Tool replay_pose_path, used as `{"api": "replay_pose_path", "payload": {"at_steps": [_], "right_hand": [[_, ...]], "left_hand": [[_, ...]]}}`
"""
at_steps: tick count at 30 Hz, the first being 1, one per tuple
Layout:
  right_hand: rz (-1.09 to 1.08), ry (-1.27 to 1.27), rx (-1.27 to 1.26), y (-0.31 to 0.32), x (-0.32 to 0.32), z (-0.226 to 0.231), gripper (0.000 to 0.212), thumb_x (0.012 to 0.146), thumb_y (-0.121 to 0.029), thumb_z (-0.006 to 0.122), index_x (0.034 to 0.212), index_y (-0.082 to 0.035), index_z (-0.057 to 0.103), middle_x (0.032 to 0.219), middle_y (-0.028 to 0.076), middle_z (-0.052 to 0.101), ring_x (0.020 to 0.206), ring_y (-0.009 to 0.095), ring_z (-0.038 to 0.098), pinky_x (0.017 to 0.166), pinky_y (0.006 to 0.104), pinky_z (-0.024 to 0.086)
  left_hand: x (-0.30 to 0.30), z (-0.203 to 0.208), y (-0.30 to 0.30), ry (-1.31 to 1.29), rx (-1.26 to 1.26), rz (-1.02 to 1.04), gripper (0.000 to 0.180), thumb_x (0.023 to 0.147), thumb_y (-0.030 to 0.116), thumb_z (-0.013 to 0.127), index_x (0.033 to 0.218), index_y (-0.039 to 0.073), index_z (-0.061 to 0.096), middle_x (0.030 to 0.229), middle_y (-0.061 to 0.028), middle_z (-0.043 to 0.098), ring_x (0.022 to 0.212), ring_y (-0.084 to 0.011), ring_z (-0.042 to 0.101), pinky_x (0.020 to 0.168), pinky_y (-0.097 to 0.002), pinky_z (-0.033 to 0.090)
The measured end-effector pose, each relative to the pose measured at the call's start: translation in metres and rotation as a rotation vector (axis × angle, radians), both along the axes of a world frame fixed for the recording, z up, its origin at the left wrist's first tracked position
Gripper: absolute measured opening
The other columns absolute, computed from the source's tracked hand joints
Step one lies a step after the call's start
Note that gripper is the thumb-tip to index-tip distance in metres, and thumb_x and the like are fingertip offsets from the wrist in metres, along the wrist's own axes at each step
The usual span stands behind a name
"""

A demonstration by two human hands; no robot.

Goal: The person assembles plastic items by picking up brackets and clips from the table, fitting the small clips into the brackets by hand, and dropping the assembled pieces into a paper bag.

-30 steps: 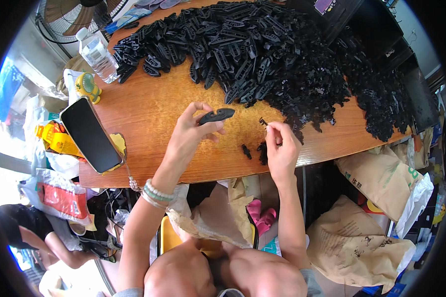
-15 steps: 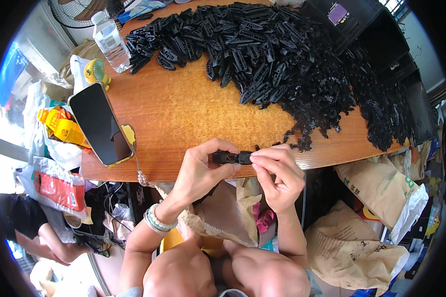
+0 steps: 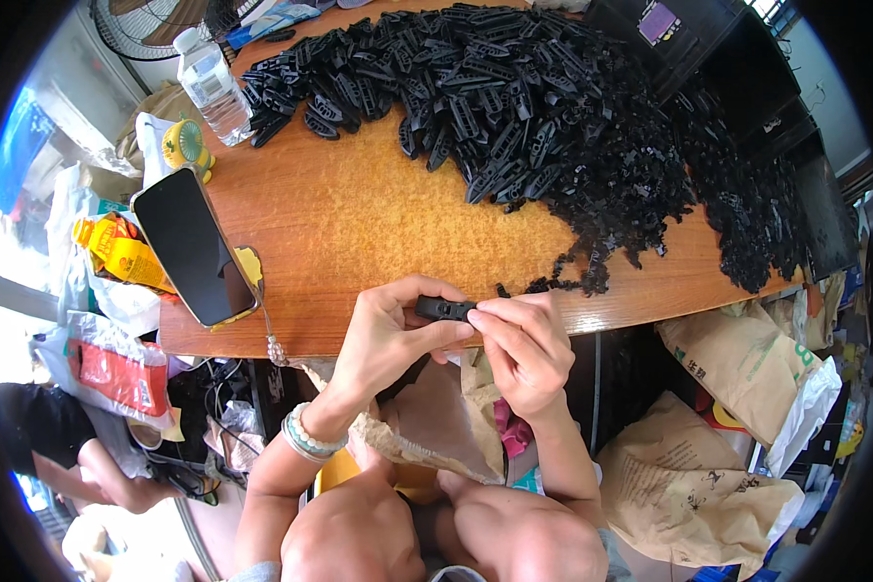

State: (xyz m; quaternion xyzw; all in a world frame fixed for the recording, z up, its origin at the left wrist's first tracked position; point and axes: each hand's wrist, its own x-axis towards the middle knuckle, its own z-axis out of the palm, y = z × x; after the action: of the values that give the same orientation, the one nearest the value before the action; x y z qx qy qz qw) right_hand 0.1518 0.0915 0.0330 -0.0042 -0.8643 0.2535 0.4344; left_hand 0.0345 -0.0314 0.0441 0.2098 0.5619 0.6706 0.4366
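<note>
Just above the near edge of the wooden table (image 3: 291, 281), my left hand (image 3: 378, 335) grips a small black plastic part (image 3: 442, 308) between thumb and fingers. My right hand (image 3: 529, 354) pinches at the part's right end, fingertips touching it. Whether a smaller piece sits within that right pinch is hidden. Beyond both hands lies a big heap of long black plastic parts (image 3: 475, 97) with slots in them. Smaller black pieces (image 3: 630, 204) spread from its right side toward the table's near edge.
At the left stand a smartphone (image 3: 192, 247), a yellow mini fan (image 3: 186, 145) and a water bottle (image 3: 213, 87). Black bins (image 3: 747, 97) edge the far right. An open paper bag (image 3: 436, 427) is below my hands, and another brown bag (image 3: 689, 485) at right. Someone's arm (image 3: 107, 475) shows lower left.
My right hand has shifted left, closer to my left hand. The black part's exposed length between the hands looks shorter now. My left hand has barely moved.
</note>
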Motion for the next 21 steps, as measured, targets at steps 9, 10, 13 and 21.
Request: {"api": "replay_pose_path", "payload": {"at_steps": [9, 10, 13, 21], "right_hand": [[0.04, -0.275, -0.865, 0.0, 0.014, -0.006, 0.025, 0.079, -0.009, 0.071, 0.099, 0.004, 0.064, 0.081, 0.009, 0.064, 0.073, 0.013, 0.059, 0.069, 0.0242, 0.045], [0.024, -0.287, -0.834, 0.001, 0.017, -0.006, 0.026, 0.079, -0.009, 0.071, 0.1, 0.003, 0.064, 0.082, 0.008, 0.064, 0.074, 0.013, 0.059, 0.068, 0.024, 0.045], [0.087, -0.4, -0.92, 0.01, 0.03, -0.012, 0.028, 0.078, -0.008, 0.072, 0.102, 0.003, 0.064, 0.083, 0.008, 0.065, 0.074, 0.012, 0.06, 0.066, 0.0238, 0.046], [-0.07, -0.365, -0.911, 0.014, 0.032, -0.025, 0.011, 0.086, -0.003, 0.062, 0.096, 0.0, 0.064, 0.077, 0.007, 0.065, 0.063, 0.01, 0.059, 0.061, 0.0256, 0.048]], "left_hand": [[0.004, -0.002, -0.003, 0.114, 0.043, -0.045, 0.019, 0.082, -0.001, 0.065, 0.1, -0.005, 0.059, 0.088, -0.0097, 0.065, 0.077, -0.0141, 0.066, 0.069, -0.025, 0.054], [0.004, -0.001, -0.001, 0.114, 0.046, -0.049, 0.019, 0.082, -0.001, 0.065, 0.1, -0.005, 0.059, 0.088, -0.0097, 0.065, 0.077, -0.0141, 0.066, 0.069, -0.025, 0.054], [-0.004, -0.002, 0.006, 0.22, 0.082, -0.084, 0.025, 0.082, 0.006, 0.067, 0.102, -0.006, 0.059, 0.088, -0.0116, 0.066, 0.078, -0.0174, 0.066, 0.071, -0.0277, 0.053], [-0.075, -0.056, 0.132, 1.047, -0.218, 0.264, 0.038, 0.073, 0.02, 0.075, 0.1, -0.003, 0.061, 0.092, -0.0156, 0.063, 0.084, -0.0268, 0.062, 0.074, -0.0349, 0.05]]}}
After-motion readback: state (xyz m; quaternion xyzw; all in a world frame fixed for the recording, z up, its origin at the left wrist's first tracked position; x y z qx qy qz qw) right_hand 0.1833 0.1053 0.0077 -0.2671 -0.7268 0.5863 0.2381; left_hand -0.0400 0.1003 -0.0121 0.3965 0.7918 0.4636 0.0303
